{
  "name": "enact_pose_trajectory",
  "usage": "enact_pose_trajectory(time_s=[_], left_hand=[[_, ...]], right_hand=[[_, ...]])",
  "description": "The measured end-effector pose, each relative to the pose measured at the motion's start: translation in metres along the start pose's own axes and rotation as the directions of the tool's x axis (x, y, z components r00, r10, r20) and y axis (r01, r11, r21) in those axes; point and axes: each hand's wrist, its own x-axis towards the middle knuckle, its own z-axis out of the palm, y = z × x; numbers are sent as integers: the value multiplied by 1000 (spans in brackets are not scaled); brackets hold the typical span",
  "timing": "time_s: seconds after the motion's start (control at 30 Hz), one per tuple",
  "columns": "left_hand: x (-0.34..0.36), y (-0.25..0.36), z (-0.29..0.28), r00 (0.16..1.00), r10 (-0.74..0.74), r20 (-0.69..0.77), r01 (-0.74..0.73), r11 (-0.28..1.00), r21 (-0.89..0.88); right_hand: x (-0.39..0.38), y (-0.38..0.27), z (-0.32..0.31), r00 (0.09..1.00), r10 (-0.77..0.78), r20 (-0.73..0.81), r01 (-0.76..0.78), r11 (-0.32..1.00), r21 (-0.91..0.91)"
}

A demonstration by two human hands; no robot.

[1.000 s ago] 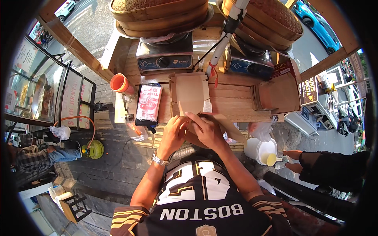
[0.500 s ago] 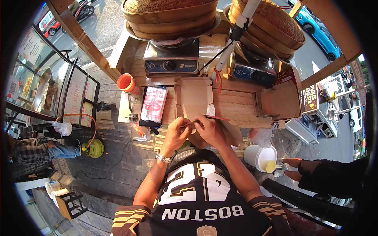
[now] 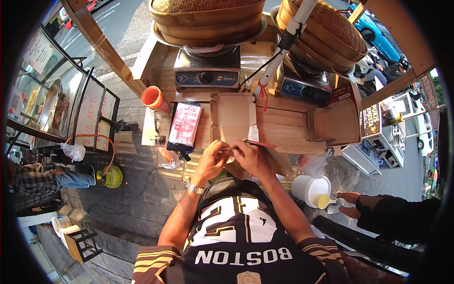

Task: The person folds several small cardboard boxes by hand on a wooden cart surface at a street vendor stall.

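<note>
Both hands meet at the near edge of the wooden counter, over a brown cardboard box (image 3: 231,116) that lies partly unfolded. My left hand (image 3: 213,158) pinches the box's near edge between thumb and fingers. Right beside it, my right hand (image 3: 250,158) grips the same edge, its fingertips almost touching the left ones. One flap with a red outer side sticks out to the right of my right hand and slopes down past the counter edge. The fingers hide the fold between them.
Two bamboo steamers (image 3: 208,21) stand on gas stoves (image 3: 207,71) at the back, a white pole (image 3: 283,47) between them. Left are an orange cup (image 3: 153,98) and a red-and-white packet (image 3: 185,124); right, stacked flat boxes (image 3: 333,123). A white bucket (image 3: 309,189) stands below.
My hands stay at the same edge of the box, with only slight finger movement. On the street beyond, a motorbike has left the upper left and riders have appeared at the upper right.
</note>
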Motion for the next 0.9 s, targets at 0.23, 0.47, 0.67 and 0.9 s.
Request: enact_pose_trajectory(time_s=[0.23, 0.47, 0.67, 0.9], left_hand=[[4, -15, 3, 990, 142, 9, -142, 988, 53], [5, -4, 3, 1000, -9, 27, 12, 995, -101], [2, -16, 16, 975, -208, -85, 173, 936, -307], [3, -15, 22, 948, -209, -242, 133, 946, -296]], right_hand=[[-1, -1, 1, 1000, -5, -2, 5, 1000, 18], [1, 4, -5, 999, 36, 2, -36, 986, 164], [-11, -9, 20, 934, 228, -276, -92, 898, 431], [-15, 9, 27, 945, 273, -178, -177, 889, 422]])
